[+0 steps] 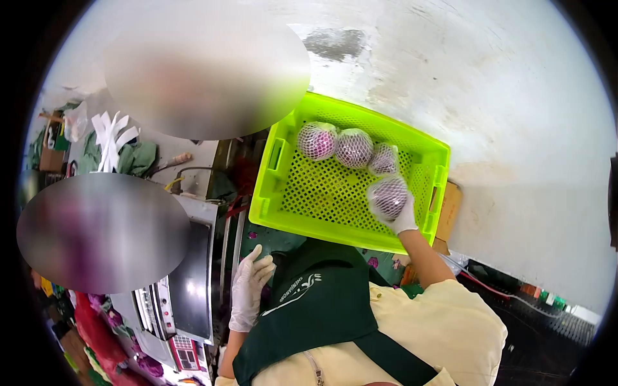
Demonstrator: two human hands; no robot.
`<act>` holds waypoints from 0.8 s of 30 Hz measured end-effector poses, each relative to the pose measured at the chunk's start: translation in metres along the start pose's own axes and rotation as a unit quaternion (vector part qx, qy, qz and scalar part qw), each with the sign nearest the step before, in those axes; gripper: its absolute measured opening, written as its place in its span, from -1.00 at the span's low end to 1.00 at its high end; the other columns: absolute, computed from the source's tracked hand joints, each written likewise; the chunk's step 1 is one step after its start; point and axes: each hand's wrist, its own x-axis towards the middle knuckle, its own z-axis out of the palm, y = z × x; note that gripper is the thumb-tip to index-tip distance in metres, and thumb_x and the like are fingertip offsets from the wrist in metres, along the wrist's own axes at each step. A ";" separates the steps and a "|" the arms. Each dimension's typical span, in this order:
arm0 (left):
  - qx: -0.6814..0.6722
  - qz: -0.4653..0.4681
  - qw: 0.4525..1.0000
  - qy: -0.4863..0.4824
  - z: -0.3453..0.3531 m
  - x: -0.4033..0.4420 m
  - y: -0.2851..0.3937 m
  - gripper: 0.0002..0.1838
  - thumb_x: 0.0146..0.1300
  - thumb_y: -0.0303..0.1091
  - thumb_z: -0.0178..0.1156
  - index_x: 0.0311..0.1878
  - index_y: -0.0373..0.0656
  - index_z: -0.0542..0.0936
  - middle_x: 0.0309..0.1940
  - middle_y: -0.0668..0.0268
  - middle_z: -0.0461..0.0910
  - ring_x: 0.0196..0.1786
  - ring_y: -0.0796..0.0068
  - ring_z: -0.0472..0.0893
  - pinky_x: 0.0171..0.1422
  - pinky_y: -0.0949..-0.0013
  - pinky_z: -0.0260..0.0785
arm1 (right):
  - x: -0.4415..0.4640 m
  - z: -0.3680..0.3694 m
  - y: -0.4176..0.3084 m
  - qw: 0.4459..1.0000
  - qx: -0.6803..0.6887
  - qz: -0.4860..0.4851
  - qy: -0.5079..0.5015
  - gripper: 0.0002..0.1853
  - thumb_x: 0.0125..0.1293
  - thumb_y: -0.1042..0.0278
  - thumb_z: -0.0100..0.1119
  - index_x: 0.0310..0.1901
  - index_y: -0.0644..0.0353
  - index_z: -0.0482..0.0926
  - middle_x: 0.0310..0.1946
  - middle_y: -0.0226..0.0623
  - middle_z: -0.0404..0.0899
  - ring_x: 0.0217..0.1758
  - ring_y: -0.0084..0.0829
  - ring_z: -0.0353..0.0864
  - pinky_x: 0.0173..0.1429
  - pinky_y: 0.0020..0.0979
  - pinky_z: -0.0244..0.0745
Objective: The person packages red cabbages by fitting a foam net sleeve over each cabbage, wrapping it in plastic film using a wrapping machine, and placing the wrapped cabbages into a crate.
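Observation:
A lime-green plastic crate [354, 239] with a perforated floor lies ahead of me, tilted in the view. Along its far side sit three purple cabbages in white netting: one at the left [317, 141], one beside it [353, 148] and a smaller-looking one [384, 159] at the right. My gloved right hand [403, 215] reaches over the crate's near right side, closed around another netted purple cabbage [388, 197]; whether it rests on the floor I cannot tell. My gloved left hand [251, 286] is held beside the dark green apron, fingers apart with nothing in them.
To the left stands a steel machine with a dark flat top [192, 289]. Cardboard [449, 209] shows behind the crate's right end. A pale wall [502, 96] rises behind. Loose purple cabbages [149, 365] lie at the lower left. Two areas at the left are blurred.

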 end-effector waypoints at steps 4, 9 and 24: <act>-0.052 -0.009 0.999 0.011 -0.003 0.003 -0.006 -0.47 0.48 -0.01 -0.06 0.34 -0.15 0.38 0.00 0.18 0.60 0.01 0.41 0.59 0.21 0.38 0.39 | 0.022 0.051 0.069 0.968 -0.082 0.201 -0.124 -0.42 0.34 -0.21 -0.23 0.11 0.08 0.50 0.02 -0.16 0.57 0.01 -0.11 0.59 0.09 -0.01 0.54; -0.090 0.020 0.995 0.042 -0.012 -0.016 -0.014 -0.45 0.46 0.01 -0.04 0.34 -0.15 0.37 0.01 0.17 0.59 0.02 0.41 0.58 0.20 0.39 0.39 | 0.128 0.107 0.160 0.994 0.005 0.092 -0.067 -0.49 0.26 -0.05 0.13 0.10 0.13 0.45 0.03 -0.08 0.52 -0.03 -0.12 0.60 0.03 -0.04 0.59; -0.123 0.338 0.811 0.462 -0.246 -0.197 -0.092 -0.58 0.45 -0.31 0.04 0.30 -0.26 0.39 0.11 0.24 0.53 0.10 0.52 0.52 0.30 0.43 0.30 | 0.082 0.154 0.152 0.367 -0.672 -0.643 -0.018 -0.40 0.43 0.02 -0.05 0.34 0.29 0.29 0.29 0.09 0.33 0.34 0.01 0.30 0.40 -0.14 0.19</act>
